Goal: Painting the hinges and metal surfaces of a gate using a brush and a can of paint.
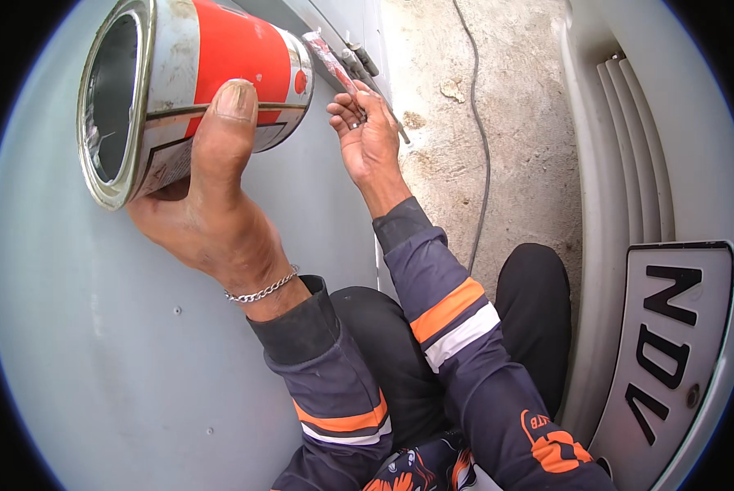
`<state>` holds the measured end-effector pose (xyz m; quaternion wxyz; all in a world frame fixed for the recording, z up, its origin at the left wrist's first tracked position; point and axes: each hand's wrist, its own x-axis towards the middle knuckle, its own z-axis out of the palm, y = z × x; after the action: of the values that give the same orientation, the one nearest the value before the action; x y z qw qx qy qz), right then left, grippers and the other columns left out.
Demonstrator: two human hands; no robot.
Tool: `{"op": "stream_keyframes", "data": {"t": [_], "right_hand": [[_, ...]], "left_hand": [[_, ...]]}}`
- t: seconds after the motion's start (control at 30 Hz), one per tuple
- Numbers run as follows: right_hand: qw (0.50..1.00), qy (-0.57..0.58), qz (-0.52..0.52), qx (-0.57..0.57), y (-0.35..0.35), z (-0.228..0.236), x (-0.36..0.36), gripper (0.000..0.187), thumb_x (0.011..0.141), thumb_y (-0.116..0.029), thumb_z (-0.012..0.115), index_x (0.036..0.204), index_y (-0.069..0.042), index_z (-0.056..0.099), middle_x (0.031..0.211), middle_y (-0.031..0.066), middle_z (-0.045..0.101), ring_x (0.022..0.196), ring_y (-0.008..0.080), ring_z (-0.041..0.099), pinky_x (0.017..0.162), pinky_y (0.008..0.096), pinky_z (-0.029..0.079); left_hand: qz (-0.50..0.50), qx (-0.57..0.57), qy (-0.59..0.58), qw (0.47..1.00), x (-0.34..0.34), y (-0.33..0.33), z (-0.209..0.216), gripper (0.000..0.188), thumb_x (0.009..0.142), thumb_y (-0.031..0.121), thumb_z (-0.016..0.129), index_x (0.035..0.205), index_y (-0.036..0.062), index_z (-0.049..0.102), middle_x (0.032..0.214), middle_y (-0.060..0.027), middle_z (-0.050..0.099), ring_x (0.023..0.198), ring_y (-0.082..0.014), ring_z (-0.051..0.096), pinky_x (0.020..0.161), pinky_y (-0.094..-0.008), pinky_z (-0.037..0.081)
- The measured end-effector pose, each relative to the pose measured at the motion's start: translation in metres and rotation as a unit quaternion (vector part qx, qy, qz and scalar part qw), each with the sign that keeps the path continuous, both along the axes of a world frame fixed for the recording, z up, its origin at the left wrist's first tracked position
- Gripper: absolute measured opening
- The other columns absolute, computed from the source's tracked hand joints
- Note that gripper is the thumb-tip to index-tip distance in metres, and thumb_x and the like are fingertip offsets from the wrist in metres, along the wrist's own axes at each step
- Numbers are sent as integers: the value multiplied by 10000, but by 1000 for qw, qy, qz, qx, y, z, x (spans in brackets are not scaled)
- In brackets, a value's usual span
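Held sideways in my left hand [211, 180] is a round metal can [244, 49] with a red and white label. Its open mouth faces left, showing a grey inside with smears near the rim. My thumb presses along the can's side while the other fingers are hidden beneath it. Just right of the can's base, my right hand [369, 131] is closed around the lower end of a narrow red-and-white smeared tool [330, 61]. Its exact kind is unclear.
A flat grey metal panel [138, 327] fills the left side. Dark metal fittings [360, 59] sit near the tool. A black cable [480, 139] runs over the concrete floor [531, 131]. At right stands a pale vehicle body with vents [637, 147] and a licence plate [670, 344].
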<state>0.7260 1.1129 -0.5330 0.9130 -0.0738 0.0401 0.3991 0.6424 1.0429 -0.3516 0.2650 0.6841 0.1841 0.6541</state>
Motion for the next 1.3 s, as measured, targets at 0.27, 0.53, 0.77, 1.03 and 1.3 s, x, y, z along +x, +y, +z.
{"op": "stream_keyframes", "data": {"t": [0.27, 0.53, 0.77, 1.03, 1.3], "right_hand": [[992, 96, 4, -79, 6, -63, -7, 341, 983, -134, 598, 1301, -19, 555, 971, 111, 666, 871, 234, 683, 778, 348, 541], [972, 178, -8, -156, -3, -126, -11, 316, 971, -133, 598, 1266, -26, 562, 999, 120, 663, 892, 258, 676, 796, 365, 536], [950, 229, -8, -211, -3, -140, -14, 288, 1014, -176, 568, 1253, -22, 527, 1074, 135, 641, 914, 273, 680, 797, 376, 535], [939, 270, -24, -211, 17, -118, 7, 142, 975, -130, 601, 1071, -25, 595, 967, 91, 670, 897, 245, 686, 806, 350, 533], [975, 176, -11, -138, 4, -118, -11, 192, 995, -158, 584, 1134, -26, 573, 983, 115, 655, 860, 254, 690, 753, 361, 533]], "left_hand": [[-9, 6, -6, 1000, -1, 3, 0, 468, 741, 240, 823, 1108, -21, 693, 1010, -102, 685, 940, -212, 645, 910, -379, 494], [-20, -3, -22, 1000, 2, 5, -4, 480, 718, 227, 837, 1113, -8, 699, 1012, -102, 695, 955, -222, 657, 923, -392, 499], [-34, 2, -25, 999, 0, 8, -2, 464, 709, 213, 843, 1098, 0, 705, 999, -99, 701, 953, -217, 665, 931, -406, 508], [-46, 0, -24, 999, 6, 5, -7, 469, 703, 208, 845, 1106, 8, 713, 1011, -92, 709, 958, -212, 670, 939, -400, 510], [-2, 21, -3, 1000, -6, 14, -8, 533, 685, 236, 862, 1138, 6, 701, 1052, -101, 699, 989, -224, 665, 962, -407, 508]]}}
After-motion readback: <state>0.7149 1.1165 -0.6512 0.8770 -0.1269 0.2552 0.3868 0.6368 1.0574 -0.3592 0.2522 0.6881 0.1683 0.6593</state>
